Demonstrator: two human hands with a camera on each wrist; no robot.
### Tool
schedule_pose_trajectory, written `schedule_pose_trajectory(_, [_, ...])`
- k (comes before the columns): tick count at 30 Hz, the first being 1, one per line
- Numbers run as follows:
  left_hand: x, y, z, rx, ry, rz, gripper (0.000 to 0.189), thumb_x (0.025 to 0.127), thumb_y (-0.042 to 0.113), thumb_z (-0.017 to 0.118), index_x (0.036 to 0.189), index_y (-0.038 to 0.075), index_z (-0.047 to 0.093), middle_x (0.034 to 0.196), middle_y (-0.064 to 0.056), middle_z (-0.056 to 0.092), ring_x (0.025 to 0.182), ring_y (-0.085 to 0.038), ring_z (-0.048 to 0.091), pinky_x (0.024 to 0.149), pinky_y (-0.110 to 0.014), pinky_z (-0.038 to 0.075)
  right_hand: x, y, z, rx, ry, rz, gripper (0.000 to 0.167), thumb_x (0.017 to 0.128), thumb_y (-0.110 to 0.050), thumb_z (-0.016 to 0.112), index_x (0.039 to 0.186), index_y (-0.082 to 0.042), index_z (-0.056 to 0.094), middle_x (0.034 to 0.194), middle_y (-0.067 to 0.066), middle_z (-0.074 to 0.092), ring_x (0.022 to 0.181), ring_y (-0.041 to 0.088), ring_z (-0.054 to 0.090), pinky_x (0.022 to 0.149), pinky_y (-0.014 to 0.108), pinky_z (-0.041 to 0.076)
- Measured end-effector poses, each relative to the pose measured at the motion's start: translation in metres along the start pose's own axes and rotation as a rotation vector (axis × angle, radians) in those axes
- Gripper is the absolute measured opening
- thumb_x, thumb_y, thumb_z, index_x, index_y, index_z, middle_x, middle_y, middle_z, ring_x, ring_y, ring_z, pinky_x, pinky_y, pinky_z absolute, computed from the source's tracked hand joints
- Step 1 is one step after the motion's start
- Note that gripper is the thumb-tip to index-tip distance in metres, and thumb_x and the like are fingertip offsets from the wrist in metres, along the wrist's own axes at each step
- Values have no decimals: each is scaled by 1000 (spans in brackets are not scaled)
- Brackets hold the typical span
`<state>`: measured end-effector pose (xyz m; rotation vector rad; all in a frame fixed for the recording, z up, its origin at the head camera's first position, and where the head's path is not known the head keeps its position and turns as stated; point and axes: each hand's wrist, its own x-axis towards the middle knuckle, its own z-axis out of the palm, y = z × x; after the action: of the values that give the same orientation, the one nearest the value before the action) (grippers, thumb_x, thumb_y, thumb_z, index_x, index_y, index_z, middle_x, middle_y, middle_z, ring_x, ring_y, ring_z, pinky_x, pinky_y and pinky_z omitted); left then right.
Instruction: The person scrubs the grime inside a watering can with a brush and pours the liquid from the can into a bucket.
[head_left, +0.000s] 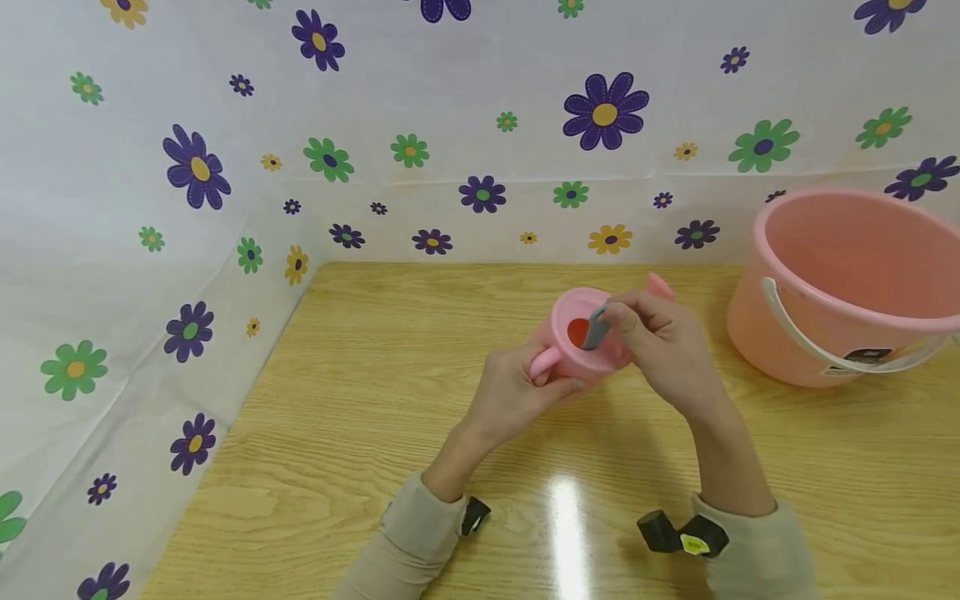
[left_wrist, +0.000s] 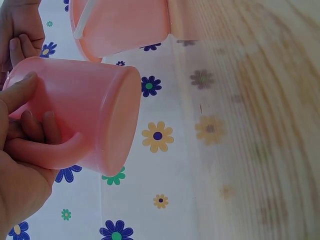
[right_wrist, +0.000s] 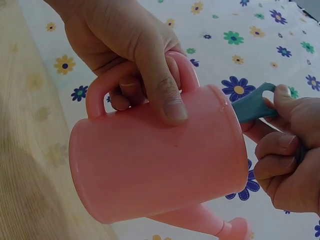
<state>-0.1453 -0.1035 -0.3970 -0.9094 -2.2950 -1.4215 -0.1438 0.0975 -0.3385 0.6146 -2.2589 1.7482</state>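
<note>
Your left grip (head_left: 513, 390) clamps the pink watering can (right_wrist: 160, 160), your right grip (head_left: 667, 350) pinches the teal-handled tool (head_left: 597, 327), which sits only partway inside, not yet released.

We see the left hand (head_left: 517, 392) gripping the handle (head_left: 545, 362) of a pink watering can (head_left: 558, 325), well in from the left edge of the wooden table (head_left: 360, 392). In the can's opening, beside a red patch (head_left: 577, 333), we see a blue-grey tool (head_left: 597, 327) pinched by the right hand (head_left: 667, 350). Near the table's far edge, to the right, stands a pink bucket (head_left: 757, 333); flowered cloth (head_left: 450, 100) rises along that edge and the left one.
</note>
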Motion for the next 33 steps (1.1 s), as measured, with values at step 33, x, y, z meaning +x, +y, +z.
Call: schedule_pose_trajectory(33, [-1,0,-3,13,14,-41,26,80,9,83,99,1,68,68,0,57,60,-5,48,53,-15,39,-1,-15,13,80,-86,-36,50,103,-4,49,150,1,31,104,11,47,86,21,50,74,18,47])
